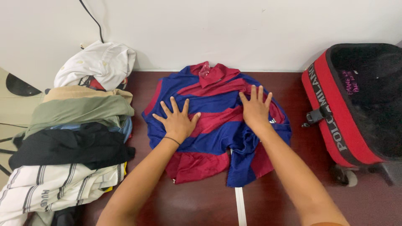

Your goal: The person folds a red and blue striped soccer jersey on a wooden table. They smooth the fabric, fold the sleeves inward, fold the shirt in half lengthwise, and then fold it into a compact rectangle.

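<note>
The striped shirt [217, 125], in blue and dark red bands, lies on the dark red floor [293, 196] just in front of the white wall [234, 29], collar toward the wall. The left hand [178, 119] rests flat on the shirt's left half, fingers spread, nothing pinched. The right hand [255, 108] rests flat on the right half near the chest, fingers likewise spread and palm down. Both hands press the fabric against the floor.

Condition of the shirt: the upper body is laid roughly flat, and the collar is turned outward. The lower hem and right side remain bunched and creased, with one blue fold hanging toward the camera. Judged from this, spreading is partly done; smoothing of the lower part is left, and no fold is yet visible.

To the left, a pile of clothes [71, 138] holds white, green, black and striped garments, near but apart from the shirt. To the right stands an open red and black suitcase [356, 109], well apart.
</note>
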